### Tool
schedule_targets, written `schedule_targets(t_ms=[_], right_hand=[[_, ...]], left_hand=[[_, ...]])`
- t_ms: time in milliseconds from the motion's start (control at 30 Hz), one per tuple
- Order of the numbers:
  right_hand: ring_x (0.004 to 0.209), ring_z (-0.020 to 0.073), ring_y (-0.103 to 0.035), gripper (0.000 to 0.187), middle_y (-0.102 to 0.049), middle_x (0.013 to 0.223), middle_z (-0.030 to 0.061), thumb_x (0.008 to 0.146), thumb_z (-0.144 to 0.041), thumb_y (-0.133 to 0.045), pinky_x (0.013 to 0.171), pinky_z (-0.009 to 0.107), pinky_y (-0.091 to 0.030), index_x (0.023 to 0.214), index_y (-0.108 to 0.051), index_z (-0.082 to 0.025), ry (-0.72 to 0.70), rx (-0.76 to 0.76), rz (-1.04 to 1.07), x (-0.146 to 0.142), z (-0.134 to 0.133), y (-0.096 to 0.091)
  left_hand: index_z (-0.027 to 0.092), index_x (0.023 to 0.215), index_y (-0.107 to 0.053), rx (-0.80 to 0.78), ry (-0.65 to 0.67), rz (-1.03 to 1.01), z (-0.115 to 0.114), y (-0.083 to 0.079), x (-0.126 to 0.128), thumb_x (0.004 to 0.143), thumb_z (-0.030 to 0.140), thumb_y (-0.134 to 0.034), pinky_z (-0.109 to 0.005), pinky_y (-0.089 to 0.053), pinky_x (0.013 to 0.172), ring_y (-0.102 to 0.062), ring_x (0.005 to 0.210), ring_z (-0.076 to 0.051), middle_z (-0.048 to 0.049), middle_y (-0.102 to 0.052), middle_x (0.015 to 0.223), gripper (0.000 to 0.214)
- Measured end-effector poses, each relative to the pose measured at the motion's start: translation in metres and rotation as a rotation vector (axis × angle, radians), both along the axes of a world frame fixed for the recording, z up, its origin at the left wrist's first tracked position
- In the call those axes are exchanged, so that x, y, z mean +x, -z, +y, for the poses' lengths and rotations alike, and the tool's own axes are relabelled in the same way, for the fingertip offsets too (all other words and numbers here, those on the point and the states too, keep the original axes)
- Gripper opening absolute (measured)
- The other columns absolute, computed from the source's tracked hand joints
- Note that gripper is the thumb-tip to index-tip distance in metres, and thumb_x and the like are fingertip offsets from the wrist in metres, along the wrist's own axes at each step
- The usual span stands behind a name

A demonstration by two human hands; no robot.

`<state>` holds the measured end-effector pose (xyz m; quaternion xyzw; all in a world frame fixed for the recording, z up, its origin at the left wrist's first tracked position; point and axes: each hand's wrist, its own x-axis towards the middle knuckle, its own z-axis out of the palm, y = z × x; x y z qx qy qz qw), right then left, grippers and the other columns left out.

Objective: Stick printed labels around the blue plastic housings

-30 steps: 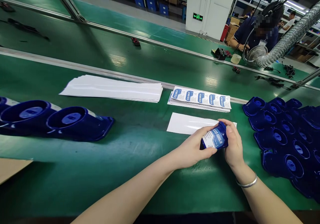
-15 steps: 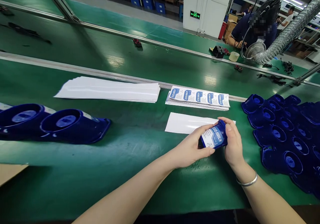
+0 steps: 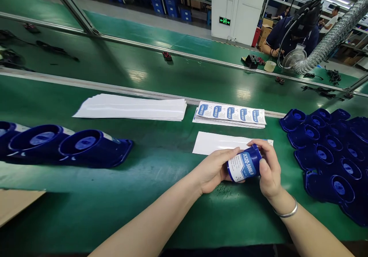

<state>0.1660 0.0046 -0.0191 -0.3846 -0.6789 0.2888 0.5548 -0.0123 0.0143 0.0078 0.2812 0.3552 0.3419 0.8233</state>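
Observation:
Between my two hands is a blue plastic pump housing (image 3: pixel 244 164) with a white and blue label on its side, the print facing me. My left hand (image 3: pixel 216 169) grips its left end, fingers partly hidden beneath. At the other end, my right hand (image 3: pixel 268 169), with a silver bracelet at the wrist, curls its fingers and thumb round the housing. Just behind lies a white label sheet (image 3: pixel 212 142), its right end showing a bit of print. Farther back rests a stack of printed label sheets (image 3: pixel 232 113).
Many blue housings (image 3: pixel 322 155) stand in rows at right; several labelled ones (image 3: pixel 86 146) line up at left. White sheets (image 3: pixel 132 107) are stacked at the back. Cardboard (image 3: pixel 20 203) lies front left. Beyond the metal rail, a person (image 3: pixel 299 35) works near a ribbed duct (image 3: pixel 330 42).
The housing has turned in my hands, so its label faces me more fully. My left thumb has shifted up to its top edge. The view has swung slightly left.

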Motion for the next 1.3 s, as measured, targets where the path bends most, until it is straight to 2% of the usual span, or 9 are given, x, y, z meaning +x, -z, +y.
schedule_targets(t_ms=[100, 267, 500, 733, 867, 967, 1067, 1167, 1300], right_hand=[[0.112, 0.0305, -0.055, 0.039, -0.060, 0.119, 0.0098, 0.098, -0.044, -0.045, 0.099, 0.051, -0.043, 0.130, -0.057, -0.026, -0.036, 0.100, -0.051, 0.001, 0.000, 0.000], [0.114, 0.0306, -0.054, 0.038, -0.059, 0.120, 0.0094, 0.098, -0.040, -0.044, 0.100, 0.052, -0.042, 0.131, -0.056, -0.027, -0.040, 0.133, -0.076, 0.001, 0.001, 0.000], [0.113, 0.0299, -0.055, 0.037, -0.058, 0.119, 0.0101, 0.100, -0.039, -0.038, 0.099, 0.052, -0.045, 0.131, -0.053, -0.026, 0.006, 0.092, -0.075, -0.003, -0.002, -0.001], [0.111, 0.0287, -0.057, 0.039, -0.060, 0.118, 0.0098, 0.101, -0.044, -0.033, 0.097, 0.050, -0.046, 0.127, -0.055, -0.025, 0.069, 0.013, -0.023, -0.005, 0.000, 0.001], [0.111, 0.0286, -0.057, 0.039, -0.060, 0.119, 0.0094, 0.101, -0.045, -0.033, 0.096, 0.049, -0.047, 0.127, -0.055, -0.026, 0.078, 0.003, -0.015, -0.006, 0.001, 0.002], [0.112, 0.0291, -0.057, 0.038, -0.060, 0.120, 0.0096, 0.101, -0.043, -0.036, 0.097, 0.051, -0.046, 0.129, -0.054, -0.026, 0.059, 0.020, -0.013, -0.005, 0.001, 0.001], [0.115, 0.0305, -0.055, 0.037, -0.058, 0.122, 0.0103, 0.100, -0.039, -0.040, 0.100, 0.054, -0.044, 0.131, -0.054, -0.026, 0.010, 0.092, -0.055, -0.005, 0.000, -0.001], [0.118, 0.0319, -0.054, 0.040, -0.057, 0.125, 0.0108, 0.098, -0.036, -0.043, 0.102, 0.056, -0.043, 0.136, -0.051, -0.026, -0.075, 0.181, -0.133, -0.004, -0.001, -0.003], [0.116, 0.0323, -0.054, 0.040, -0.057, 0.124, 0.0108, 0.098, -0.035, -0.042, 0.100, 0.058, -0.044, 0.136, -0.051, -0.027, -0.089, 0.209, -0.157, -0.004, -0.003, -0.004]], left_hand=[[0.016, 0.107, -0.073, -0.057, -0.026, -0.026, 0.000, 0.004, 0.001, 0.084, 0.044, -0.075, -0.032, -0.054, 0.074, -0.065, 0.089, -0.022, -0.0097, -0.071, 0.099, 0.036], [0.017, 0.105, -0.076, -0.022, -0.035, -0.070, -0.003, 0.005, 0.002, 0.081, 0.043, -0.078, -0.033, -0.051, 0.083, -0.064, 0.095, -0.022, -0.0090, -0.073, 0.101, 0.035], [0.019, 0.122, -0.068, 0.339, -0.059, 0.111, -0.008, -0.003, 0.004, 0.081, 0.038, -0.079, -0.039, -0.047, 0.100, -0.060, 0.117, -0.028, -0.0085, -0.068, 0.124, 0.046], [0.021, 0.125, -0.057, 0.671, -0.089, 0.552, -0.013, 0.003, 0.008, 0.067, 0.024, -0.084, -0.044, -0.046, 0.100, -0.058, 0.116, -0.030, -0.0097, -0.062, 0.128, 0.063], [0.024, 0.125, -0.055, 0.763, -0.105, 0.605, -0.012, 0.003, 0.007, 0.066, 0.020, -0.083, -0.045, -0.044, 0.103, -0.056, 0.120, -0.031, -0.0084, -0.059, 0.129, 0.065], [0.024, 0.124, -0.057, 0.679, -0.058, 0.488, -0.010, 0.000, 0.005, 0.066, 0.023, -0.084, -0.043, -0.045, 0.101, -0.057, 0.117, -0.030, -0.0074, -0.061, 0.127, 0.065], [0.020, 0.114, -0.064, 0.409, -0.093, 0.194, -0.007, -0.002, 0.005, 0.079, 0.039, -0.077, -0.038, -0.047, 0.095, -0.059, 0.110, -0.026, -0.0069, -0.065, 0.117, 0.042], [0.017, 0.097, -0.069, 0.197, -0.132, 0.010, -0.005, 0.000, 0.005, 0.083, 0.043, -0.074, -0.032, -0.048, 0.087, -0.061, 0.098, -0.022, -0.0054, -0.067, 0.100, 0.030], [0.017, 0.093, -0.069, 0.187, -0.109, 0.023, -0.006, 0.000, 0.005, 0.082, 0.042, -0.078, -0.031, -0.048, 0.083, -0.062, 0.093, -0.020, -0.0047, -0.066, 0.095, 0.029]])
